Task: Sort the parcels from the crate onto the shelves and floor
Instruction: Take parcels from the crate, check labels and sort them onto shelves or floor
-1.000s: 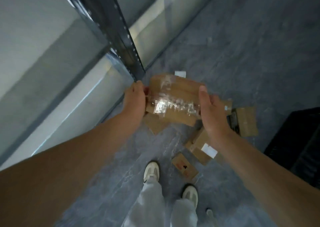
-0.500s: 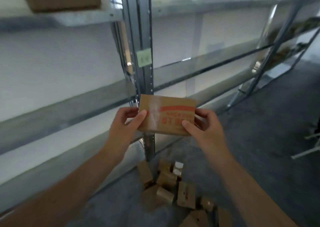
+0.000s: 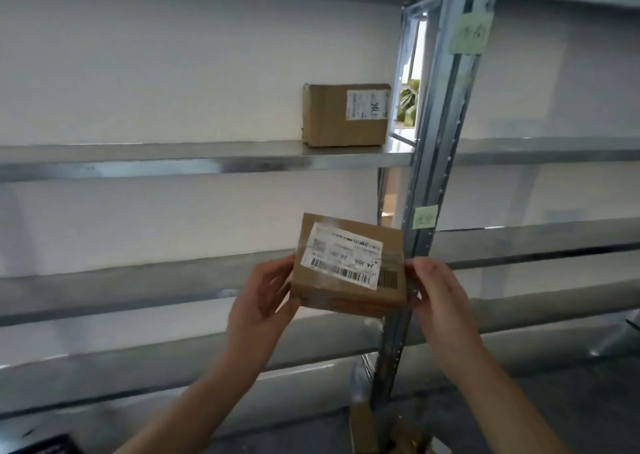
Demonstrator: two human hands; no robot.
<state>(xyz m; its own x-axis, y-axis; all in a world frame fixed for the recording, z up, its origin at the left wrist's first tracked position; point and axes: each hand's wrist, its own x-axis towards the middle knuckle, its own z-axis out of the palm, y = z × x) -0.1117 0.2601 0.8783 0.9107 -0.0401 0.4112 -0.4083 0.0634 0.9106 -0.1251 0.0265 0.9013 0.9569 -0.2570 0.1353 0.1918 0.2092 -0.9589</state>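
A grey metal shelving rack fills the view, with several long shelves against a white wall. A perforated upright post runs from top to bottom right of centre. On the upper shelf, just left of the post, a brown cardboard box stands with a white label on its front. Lower down, in front of the post and the middle shelves, the held parcel is in the air between both hands, tilted slightly. The left hand grips its left edge, fingers curled round the side. The right hand grips its right edge, fingertips on the side. A white shipping label with barcodes covers much of the parcel's face under clear tape. At the bottom, beside the post's foot, more small parcels lie on the grey floor. Two pale green notes are stuck to the post, one high and one at mid height; their writing is too blurred to read.
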